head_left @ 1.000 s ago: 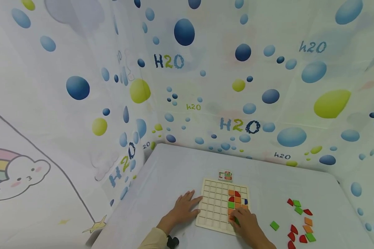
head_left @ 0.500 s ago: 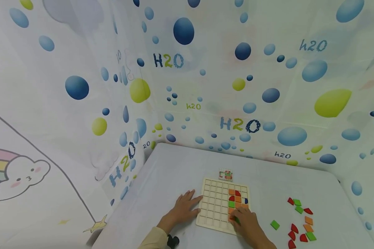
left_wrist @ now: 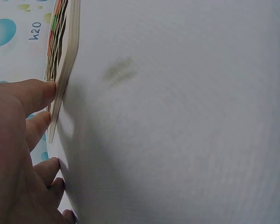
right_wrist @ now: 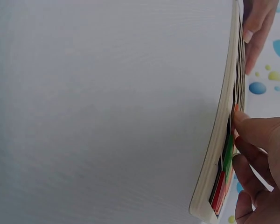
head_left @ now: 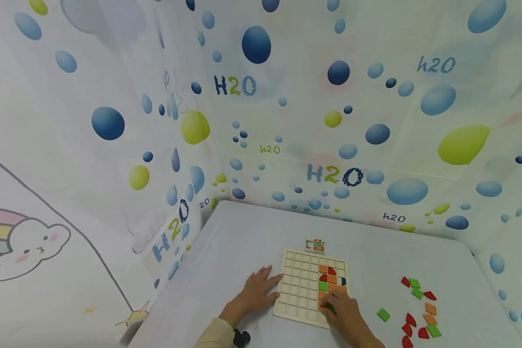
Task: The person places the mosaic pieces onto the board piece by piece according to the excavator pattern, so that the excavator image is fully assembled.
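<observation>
A square wooden grid board (head_left: 296, 290) lies on the white table, with orange, red and green tiles set in its right-hand columns and a dark blue patch at its right side. My left hand (head_left: 256, 290) spreads beside the board's left edge; in the left wrist view the thumb and index fingertips touch that edge. Over the lower right of the board, my right hand (head_left: 343, 311) bends its fingers round a green tile (right_wrist: 228, 151), partly hidden beneath them. The right wrist view has the thumb at an orange tile and a red piece (right_wrist: 218, 190) near the board's corner.
Loose red, green and orange pieces (head_left: 429, 320) are scattered on the table to the right, with a single green tile (head_left: 384, 315) nearer the board. A small pattern card (head_left: 315, 244) lies behind the board. Something black (head_left: 241, 338) sits by the left wrist. Printed sheets hang behind.
</observation>
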The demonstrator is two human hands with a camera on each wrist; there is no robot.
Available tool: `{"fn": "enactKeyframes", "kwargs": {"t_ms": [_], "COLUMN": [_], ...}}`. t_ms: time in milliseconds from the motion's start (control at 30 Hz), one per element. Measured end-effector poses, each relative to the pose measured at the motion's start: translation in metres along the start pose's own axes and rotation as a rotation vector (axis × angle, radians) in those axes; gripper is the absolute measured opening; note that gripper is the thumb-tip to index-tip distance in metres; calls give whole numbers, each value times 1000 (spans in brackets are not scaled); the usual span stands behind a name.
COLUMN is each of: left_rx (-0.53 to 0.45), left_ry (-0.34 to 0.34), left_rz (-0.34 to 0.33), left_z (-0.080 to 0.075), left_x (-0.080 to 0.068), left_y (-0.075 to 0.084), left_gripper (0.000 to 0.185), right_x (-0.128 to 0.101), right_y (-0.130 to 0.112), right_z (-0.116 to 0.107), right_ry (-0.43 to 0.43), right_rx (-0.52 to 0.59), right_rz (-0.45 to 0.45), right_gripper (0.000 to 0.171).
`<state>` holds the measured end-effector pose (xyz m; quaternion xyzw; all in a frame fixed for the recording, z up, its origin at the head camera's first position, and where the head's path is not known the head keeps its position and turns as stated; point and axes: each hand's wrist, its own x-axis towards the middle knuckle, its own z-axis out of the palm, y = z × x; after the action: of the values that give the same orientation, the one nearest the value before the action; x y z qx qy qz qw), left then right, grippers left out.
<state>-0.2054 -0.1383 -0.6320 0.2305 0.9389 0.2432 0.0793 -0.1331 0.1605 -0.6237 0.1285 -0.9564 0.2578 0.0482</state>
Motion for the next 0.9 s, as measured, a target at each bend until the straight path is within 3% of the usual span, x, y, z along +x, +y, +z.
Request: {"fn": "enactKeyframes", "kwargs": {"t_ms": [633, 767, 900], "left_rx": [-19, -19, -25], "left_ry": [-3, -4, 1], "left_rz": [4, 5, 15], "left_z": [2, 2, 0], "left_x": [-2, -2, -3], "left_y": [-1, -1, 0], "left_gripper": [57, 57, 57], "right_x": [-1, 1, 11], "right_y": [4, 11, 43], "right_z": [1, -9, -33], "right_ry": [13, -8, 1], "right_rx": [-36, -41, -36], "right_rz": [20, 105, 310], "right_gripper": [24, 18, 15]}}
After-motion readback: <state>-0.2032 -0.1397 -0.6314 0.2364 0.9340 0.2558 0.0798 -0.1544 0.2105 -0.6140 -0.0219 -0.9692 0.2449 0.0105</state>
